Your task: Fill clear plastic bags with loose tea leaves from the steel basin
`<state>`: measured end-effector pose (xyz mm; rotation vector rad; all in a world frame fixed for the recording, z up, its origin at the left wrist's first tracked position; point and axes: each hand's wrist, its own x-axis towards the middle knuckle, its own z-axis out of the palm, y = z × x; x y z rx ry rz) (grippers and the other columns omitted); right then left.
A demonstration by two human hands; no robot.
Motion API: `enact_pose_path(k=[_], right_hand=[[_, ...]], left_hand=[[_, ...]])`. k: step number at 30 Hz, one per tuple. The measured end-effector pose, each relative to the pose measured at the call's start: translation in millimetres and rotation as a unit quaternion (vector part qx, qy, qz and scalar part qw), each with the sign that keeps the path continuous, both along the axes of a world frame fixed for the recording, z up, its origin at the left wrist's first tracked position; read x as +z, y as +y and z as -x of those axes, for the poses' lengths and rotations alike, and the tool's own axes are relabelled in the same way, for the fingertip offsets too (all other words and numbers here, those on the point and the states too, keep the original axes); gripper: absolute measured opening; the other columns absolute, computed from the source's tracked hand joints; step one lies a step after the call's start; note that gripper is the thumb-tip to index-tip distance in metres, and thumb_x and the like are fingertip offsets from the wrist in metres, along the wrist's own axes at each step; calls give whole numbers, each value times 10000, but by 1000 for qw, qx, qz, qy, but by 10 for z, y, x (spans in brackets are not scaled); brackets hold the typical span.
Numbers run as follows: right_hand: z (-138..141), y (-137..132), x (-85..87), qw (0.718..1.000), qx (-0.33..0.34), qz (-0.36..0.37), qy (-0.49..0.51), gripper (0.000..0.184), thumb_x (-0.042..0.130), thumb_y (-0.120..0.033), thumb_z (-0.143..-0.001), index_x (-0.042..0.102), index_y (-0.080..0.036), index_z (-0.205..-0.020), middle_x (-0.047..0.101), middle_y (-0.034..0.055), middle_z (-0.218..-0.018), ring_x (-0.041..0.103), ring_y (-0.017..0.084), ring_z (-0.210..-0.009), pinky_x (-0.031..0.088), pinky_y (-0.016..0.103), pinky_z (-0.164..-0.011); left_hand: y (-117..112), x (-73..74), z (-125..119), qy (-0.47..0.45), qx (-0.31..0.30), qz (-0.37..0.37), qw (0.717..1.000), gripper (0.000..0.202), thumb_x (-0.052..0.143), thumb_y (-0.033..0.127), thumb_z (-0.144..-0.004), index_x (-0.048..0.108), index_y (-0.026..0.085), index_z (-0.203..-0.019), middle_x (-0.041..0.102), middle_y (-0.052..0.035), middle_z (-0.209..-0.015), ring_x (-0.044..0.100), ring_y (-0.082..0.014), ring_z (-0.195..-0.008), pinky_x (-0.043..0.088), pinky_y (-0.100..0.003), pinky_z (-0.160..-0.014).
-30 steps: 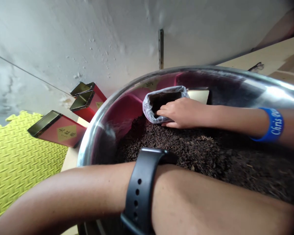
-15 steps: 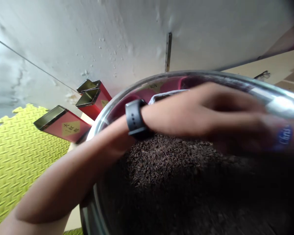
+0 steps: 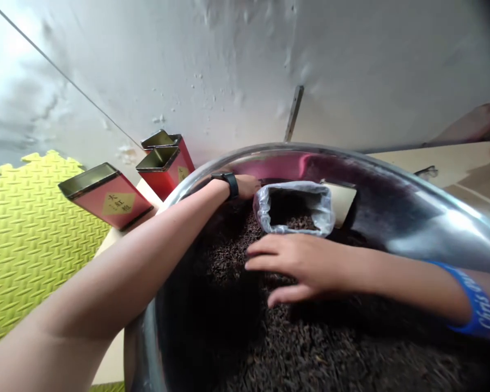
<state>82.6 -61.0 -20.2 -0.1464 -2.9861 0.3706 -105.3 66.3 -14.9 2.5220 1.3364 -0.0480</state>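
A wide metal basin (image 3: 245,151) holds dark loose tea leaves (image 3: 294,348). Inside it, toward the far wall, stands a rectangular tea tin (image 3: 259,212) lined with a clear plastic bag (image 3: 324,209); some tea leaves show within. My left hand (image 3: 247,186), below a black watch, is at the tin's far left corner, its fingers bent against it and partly hidden. In front of the tin, my right hand (image 3: 300,261) hovers palm down above the leaves, fingers apart and holding nothing. A blue wristband (image 3: 473,305) circles that wrist.
Left of the basin are several open red tins (image 3: 118,202) with yellow labels. A cream flat piece (image 3: 341,204) leans beside the lined tin. Glasses (image 3: 428,172) lie on the table (image 3: 453,155) at right. Yellow foam matting (image 3: 44,245) covers the floor.
My left hand has moved from the basin's right side leftward to the lined tin's corner. My right hand has come left over the leaves. The lined tin is now in plain view.
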Motion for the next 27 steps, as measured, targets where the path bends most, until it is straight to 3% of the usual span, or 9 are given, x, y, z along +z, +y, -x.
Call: enact_pose_path(k=[4, 7, 9, 12, 15, 18, 22, 27], right_hand=[[-7, -89, -88, 989, -9, 82, -122, 670, 480, -578, -797, 425, -165, -1322, 430, 153, -1337, 431, 278, -1183, 390, 390, -943], [-30, -73, -87, 978, -32, 126, -162, 685, 480, -574, -801, 381, -185, -1356, 385, 138, -1383, 396, 273, -1226, 364, 371, -973], [-35, -55, -68, 974, -45, 134, -175, 693, 501, -571, -788, 376, -202, -1361, 369, 127, -1398, 390, 276, -1233, 351, 373, -984], [-37, -36, -42, 975, -51, 125, -175, 694, 514, -561, -785, 367, -211, -1365, 366, 120, -1402, 388, 274, -1235, 339, 373, -993], [-42, -24, -27, 981, -32, 106, -161, 675, 525, -537, -789, 382, -194, -1354, 412, 119, -1370, 422, 261, -1206, 345, 357, -984], [-36, -26, -34, 984, -23, 79, -156, 621, 544, -523, -779, 464, -165, -1281, 508, 136, -1263, 497, 260, -1118, 401, 349, -912], [5, -53, -46, 984, -35, 23, -173, 470, 515, -493, -811, 551, -144, -1126, 623, 130, -983, 604, 236, -862, 457, 324, -704], [16, 28, 59, 984, -54, -15, -170, 165, 488, -279, -851, 562, -171, -951, 643, 53, -821, 604, 167, -701, 423, 267, -610]], left_hand=[[-85, 228, -48, -82, 39, 35, 995, 492, 192, 357, -930, 550, 104, -1153, 594, -109, -1134, 569, -166, -915, 435, -251, -784], [-249, 428, -89, -162, -44, 138, 976, 495, 273, 488, -901, 473, 204, -1254, 515, -42, -1265, 521, -170, -1034, 436, -228, -781], [-366, 474, -144, -134, -115, 176, 969, 515, 439, 482, -836, 435, 246, -1294, 497, -13, -1288, 475, -182, -1102, 403, -238, -855], [-463, 424, -248, -64, -145, 150, 976, 625, 591, 310, -727, 406, 240, -1320, 522, -14, -1257, 479, -181, -1085, 373, -243, -894], [-441, 352, -293, -48, -100, 80, 991, 551, 510, 163, -727, 467, 220, -1274, 583, -13, -1169, 521, -152, -984, 382, -223, -847], [-332, 308, -233, -65, -63, 30, 995, 411, 438, 170, -778, 565, 193, -1168, 639, -11, -1019, 543, -136, -858, 384, -210, -757], [-166, 236, -136, -67, -46, -10, 997, 299, 410, 240, -809, 638, 128, -968, 635, -30, -791, 512, -126, -680, 351, -215, -612], [-71, 246, -233, -39, -11, -24, 999, 258, 416, 211, -786, 636, 136, -898, 622, -34, -760, 492, -125, -650, 321, -222, -583]])
